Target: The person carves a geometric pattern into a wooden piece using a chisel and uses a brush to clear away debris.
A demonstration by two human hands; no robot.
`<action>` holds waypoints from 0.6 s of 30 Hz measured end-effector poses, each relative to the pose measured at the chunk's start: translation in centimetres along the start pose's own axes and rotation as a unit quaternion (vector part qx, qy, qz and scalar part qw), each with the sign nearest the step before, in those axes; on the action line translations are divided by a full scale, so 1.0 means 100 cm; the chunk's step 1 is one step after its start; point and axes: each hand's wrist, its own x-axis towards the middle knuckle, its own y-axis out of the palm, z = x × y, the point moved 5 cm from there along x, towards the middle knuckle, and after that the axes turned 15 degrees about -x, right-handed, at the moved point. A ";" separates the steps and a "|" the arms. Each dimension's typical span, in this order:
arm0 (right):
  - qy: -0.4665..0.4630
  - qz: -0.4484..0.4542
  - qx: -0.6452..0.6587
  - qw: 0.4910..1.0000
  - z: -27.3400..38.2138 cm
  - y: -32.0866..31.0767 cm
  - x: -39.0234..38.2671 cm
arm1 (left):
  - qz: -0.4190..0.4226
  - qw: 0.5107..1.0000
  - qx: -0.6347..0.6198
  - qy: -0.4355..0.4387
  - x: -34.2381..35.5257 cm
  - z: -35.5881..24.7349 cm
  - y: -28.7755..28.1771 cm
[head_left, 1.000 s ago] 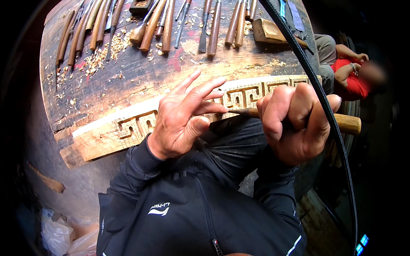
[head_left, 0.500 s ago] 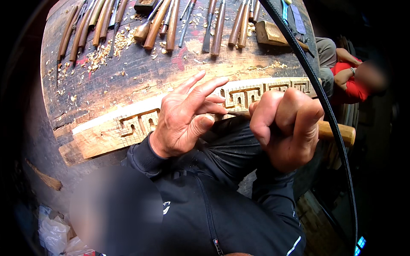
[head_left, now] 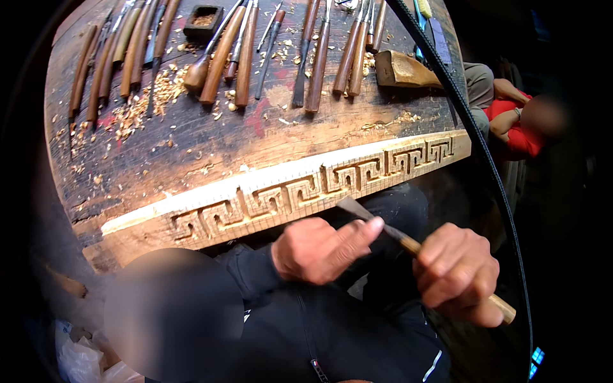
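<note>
A long wooden board (head_left: 287,207) with carved, key-like grooves and pencil grid lines lies along the near edge of the table. In my right hand (head_left: 456,274), fingers closed round the wooden handle, is a chisel (head_left: 353,208). Its flat metal blade points up and left, close to the board's near side. My left hand (head_left: 316,250) is curled in front of the board, its fingertips at the chisel's metal shank in what looks like a light pinch. Part of that grip is blurred.
Several carving tools (head_left: 221,54) lie in a row across the worn table (head_left: 191,153), among wood shavings (head_left: 163,89). A wooden mallet (head_left: 403,70) and a small dark box (head_left: 203,20) are there too. A black cable (head_left: 488,163) crosses the right side. Another person (head_left: 514,124) sits at far right.
Both hands have moved down, off the board, uncovering its carved middle. The chisel blade now shows in full, and the left fingers have gone from spread to curled at its shank.
</note>
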 end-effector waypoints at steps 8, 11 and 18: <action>0.023 -0.073 0.066 0.995 -0.012 -0.029 -0.031 | 0.004 1.000 0.023 0.014 -0.004 0.030 0.027; 0.038 -0.087 0.083 0.992 -0.018 -0.034 -0.032 | 0.015 0.999 0.032 0.010 -0.008 0.033 0.030; 0.059 -0.098 0.092 0.989 -0.034 -0.032 -0.028 | 0.007 0.999 0.032 -0.010 -0.009 0.034 0.032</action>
